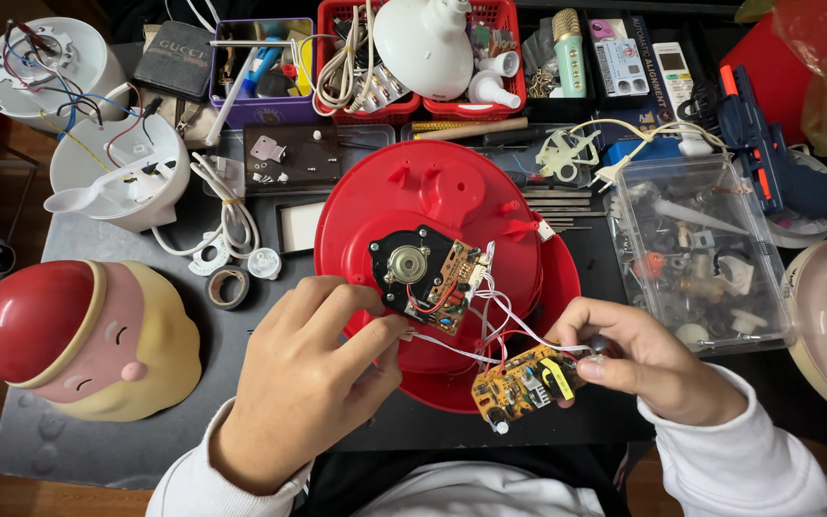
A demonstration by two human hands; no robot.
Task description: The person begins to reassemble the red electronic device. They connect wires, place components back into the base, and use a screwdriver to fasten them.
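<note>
Sleeves of white fabric cover both your forearms at the bottom edge of the view. Your right hand [645,362] is closed on the small yellow circuit board [525,382], pinching its right end between thumb and fingertips, so the board hangs just in front of the round red plastic housing [442,206]. Your left hand [310,378] rests with curled fingers against the front left rim of that housing; its thumb and forefinger touch the black motor plate [416,271], but you cannot tell from this angle if they really grip it or only press on it. Thin white and red wires [490,321] run from the yellow board up to the brown circuit board [454,290] that sits beside the silver motor on the black plate.

To your left, on the grey mat [69,440], lies a cream and red shell shaped like a cartoon head [78,335], and near it a roll of dark tape [228,286]. To your right stands a clear plastic box of small parts [696,254], just beside the red housing.

Farther away you see a white cylindrical casing with coloured wires [122,172], a purple tray [260,72], a red basket [418,57] with a white plastic dome [425,43] on it, and a blue and orange toy gun [768,148].
</note>
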